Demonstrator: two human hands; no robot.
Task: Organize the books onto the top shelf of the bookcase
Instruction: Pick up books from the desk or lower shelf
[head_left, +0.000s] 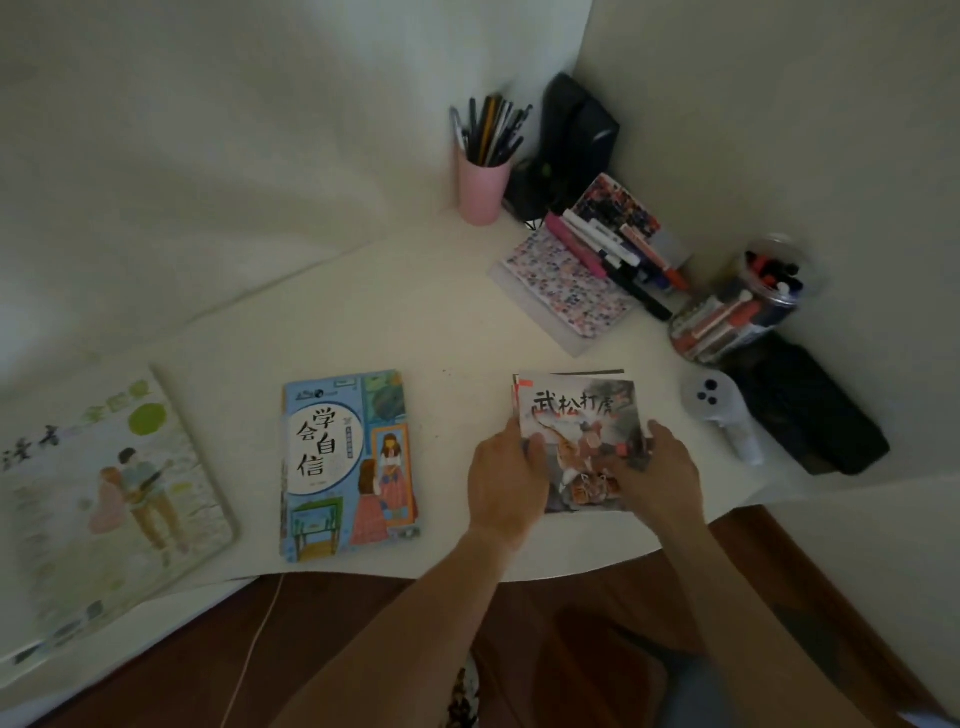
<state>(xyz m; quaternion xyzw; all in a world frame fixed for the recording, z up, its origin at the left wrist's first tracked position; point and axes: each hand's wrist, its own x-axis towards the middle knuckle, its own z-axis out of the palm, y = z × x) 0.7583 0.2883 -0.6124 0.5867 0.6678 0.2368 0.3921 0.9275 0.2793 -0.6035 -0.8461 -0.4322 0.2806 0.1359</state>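
A small stack of thin picture books (576, 415), the top one grey with red and black characters and a tiger scene, lies near the front edge of the white desk (415, 322). My left hand (506, 478) grips the stack's left edge, thumb on the cover. My right hand (657, 470) holds its right edge, fingers curled over the cover. A blue illustrated book (348, 465) lies flat to the left of them. A large pale magazine (98, 499) with a drawn couple lies at the far left. No bookcase shows.
A pink cup of pens (483, 184) stands at the back by a black object (576, 140). A patterned notebook with markers (576, 286), a clear jar of markers (743, 306), a white device (719, 408) and a black case (810, 405) fill the right corner. Walls close in behind and right.
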